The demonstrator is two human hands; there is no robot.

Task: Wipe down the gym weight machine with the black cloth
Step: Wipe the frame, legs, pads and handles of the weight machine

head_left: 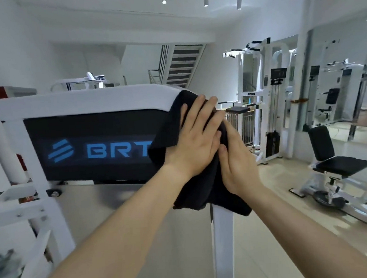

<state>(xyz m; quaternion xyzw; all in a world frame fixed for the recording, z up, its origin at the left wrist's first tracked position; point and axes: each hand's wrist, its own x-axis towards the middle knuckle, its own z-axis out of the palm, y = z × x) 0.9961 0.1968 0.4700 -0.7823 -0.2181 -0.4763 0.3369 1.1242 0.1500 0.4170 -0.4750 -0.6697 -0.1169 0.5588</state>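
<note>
Grip check, head view: left hand (196,138) is lying flat with fingers straight and spread, pressing rather than clutching. Right hand (236,163) is sitting just beside and partly under it, palm against the fabric. Its fingertips are running behind the left hand, so the grip there reads as flat and open, though the tips are hidden.

Both palms are pressing the black terry cloth (199,192), which is draping over the right-hand rounded corner of the white-framed gym weight machine (84,102). The loose end is hanging down past the top of the white upright post (224,244).

The cloth is covering the right edge of the machine's black panel with blue "BRT" lettering (96,149), cutting off whatever follows the T.

Progress, as a judgement: wiping is under way at the upper right corner. No streaks or dust lines are showing, so what has been cleaned cannot be told. The rest of the black panel, the white top rail, the grey metal shroud (118,219) below, the post and the left frame members are probably remaining.

Background: a black padded seat (338,165) is standing well apart to the right, on the tiled floor.
</note>
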